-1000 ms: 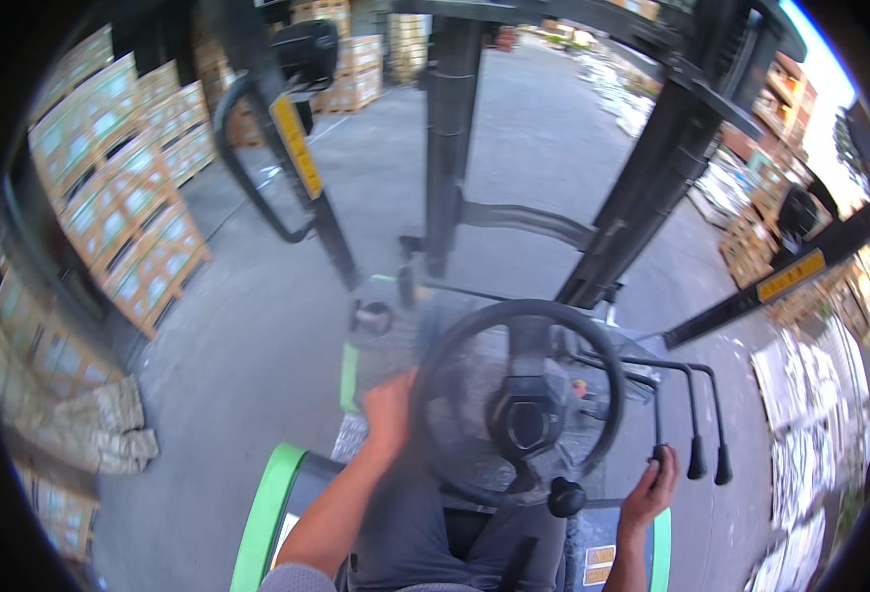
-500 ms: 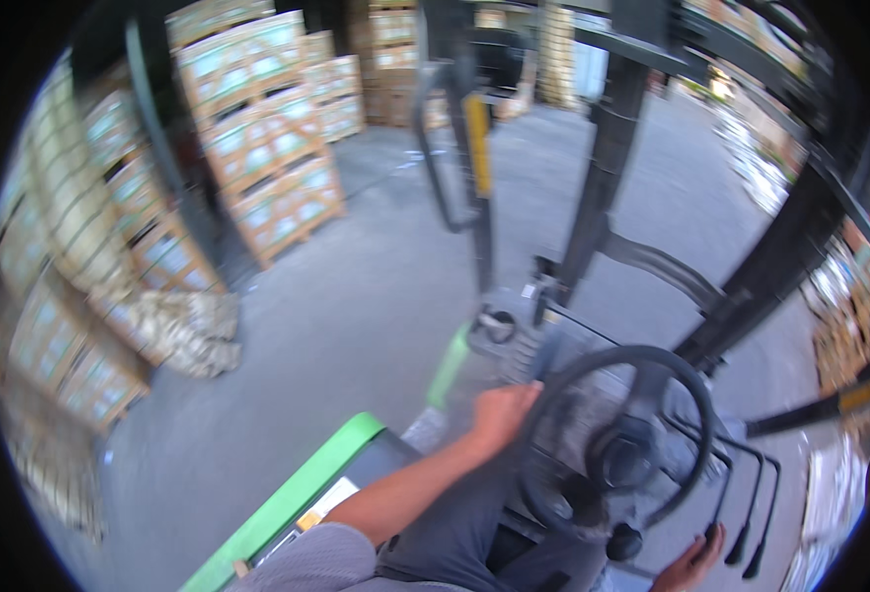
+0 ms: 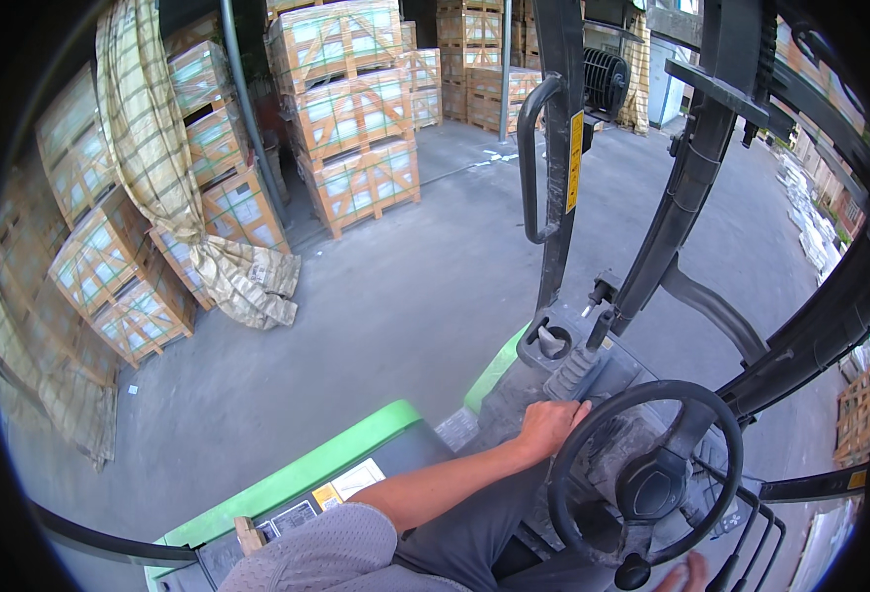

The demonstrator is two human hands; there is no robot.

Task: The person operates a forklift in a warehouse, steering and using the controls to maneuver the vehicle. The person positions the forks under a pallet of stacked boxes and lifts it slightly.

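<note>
I sit at the controls of a forklift with green side panels. My left hand [image 3: 553, 426], back up and fingers curled, is closed at the left rim of the black steering wheel [image 3: 649, 488]. A round black spinner knob [image 3: 633, 570] sits on the wheel's near side. Partly cut off at the lower edge, my right hand [image 3: 689, 574] is smeared by motion between that knob and several black control levers [image 3: 723, 572]; its fingers cannot be made out. Ahead of my left hand stands a lever with a ribbed boot [image 3: 573, 373], beside a round holder with something whitish [image 3: 551, 341] in it.
Wooden crates [image 3: 356, 118] stand stacked at left and far ahead. A checked tarp [image 3: 149, 118] hangs from above and bunches onto the grey floor [image 3: 376, 306]. A dark pillar with a grab handle [image 3: 533, 158] and thick black mast beams [image 3: 672, 187] rise ahead. A wooden pallet [image 3: 864, 409] lies at right.
The view has swung left, so crates, pillar and wheel sit further right. My left hand stays by the wheel rim. The right hand has shifted from beside the levers toward the spinner knob.
</note>
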